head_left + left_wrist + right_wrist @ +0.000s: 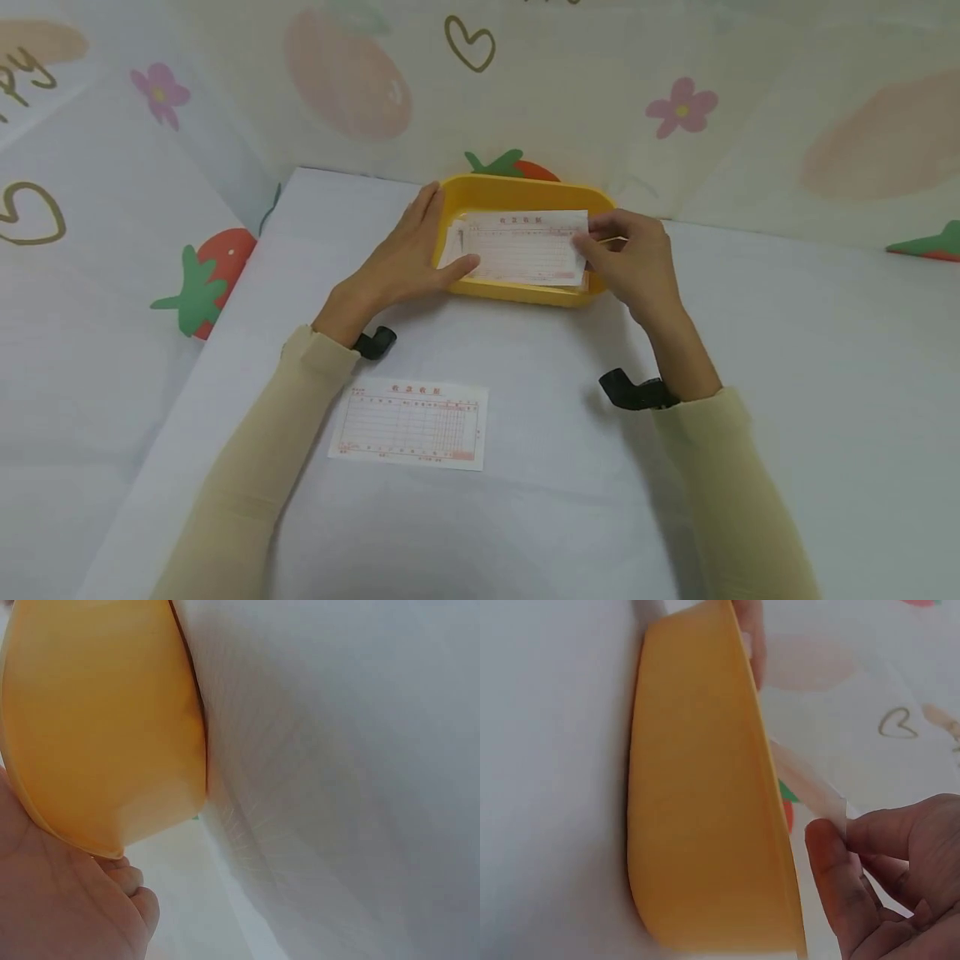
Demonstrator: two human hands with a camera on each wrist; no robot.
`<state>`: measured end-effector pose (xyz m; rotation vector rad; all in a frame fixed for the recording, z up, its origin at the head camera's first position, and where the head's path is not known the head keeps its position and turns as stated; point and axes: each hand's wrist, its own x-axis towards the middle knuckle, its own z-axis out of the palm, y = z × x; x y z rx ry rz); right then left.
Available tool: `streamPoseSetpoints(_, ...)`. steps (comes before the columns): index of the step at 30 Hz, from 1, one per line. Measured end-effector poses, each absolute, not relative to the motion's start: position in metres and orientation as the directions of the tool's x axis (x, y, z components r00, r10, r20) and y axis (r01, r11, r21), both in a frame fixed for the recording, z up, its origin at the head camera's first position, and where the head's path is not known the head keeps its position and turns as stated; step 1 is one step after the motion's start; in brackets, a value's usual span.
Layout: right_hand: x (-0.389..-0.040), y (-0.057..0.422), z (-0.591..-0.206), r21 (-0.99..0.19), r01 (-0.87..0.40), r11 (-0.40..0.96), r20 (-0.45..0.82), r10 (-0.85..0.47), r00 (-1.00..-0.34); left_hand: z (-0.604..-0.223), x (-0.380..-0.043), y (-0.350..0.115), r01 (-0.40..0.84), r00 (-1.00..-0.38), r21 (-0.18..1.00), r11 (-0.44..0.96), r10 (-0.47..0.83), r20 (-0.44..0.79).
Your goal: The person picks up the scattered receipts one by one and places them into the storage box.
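Note:
A yellow plastic tray [517, 293] stands towards the table's far side, with several printed receipt slips inside. My left hand [405, 250] holds its left end, fingers along the outer side and thumb over the front rim by the slips. In the left wrist view, the palm of that hand [71, 900] lies against the tray's rim. Between thumb and forefinger, my right hand [633, 254] pinches the right edge of a white receipt slip [525, 250] with red print. The right wrist view shows this slip [810, 776] raised above the rim.
Another receipt slip [408, 423] lies flat on the white table cover [540, 517], near the left forearm. Behind the tray rises a backdrop [570, 108] printed with strawberries, flowers and hearts. Each wrist carries a black camera mount [633, 392].

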<state>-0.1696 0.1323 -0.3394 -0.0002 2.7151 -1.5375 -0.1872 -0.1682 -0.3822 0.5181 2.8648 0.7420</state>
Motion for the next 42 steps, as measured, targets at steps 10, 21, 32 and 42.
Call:
streamPoseSetpoints(10,-0.173,0.102,-0.357,-0.761,-0.127,0.637,0.101,-0.077,-0.992,-0.384,-0.184,-0.167,0.284,-0.929,0.500,0.818,0.365,-0.069)
streamPoseSetpoints(21,-0.172,0.097,-0.355,-0.668,-0.122,0.734,0.060,-0.110,-0.992,-0.382,-0.187,-0.162,0.295,-0.927,0.491,0.820,0.370,-0.061)
streamPoseSetpoints(32,-0.133,0.091,-0.357,-0.662,-0.300,0.686,0.176,-0.247,-0.953,-0.381,-0.187,-0.161,0.290,-0.931,0.486,0.825,0.361,-0.057)
streamPoseSetpoints(42,-0.074,0.084,-0.360,-0.703,-0.416,0.577,0.282,-0.311,-0.908,-0.382,-0.187,-0.159,0.283,-0.934,0.477,0.832,0.352,-0.060)
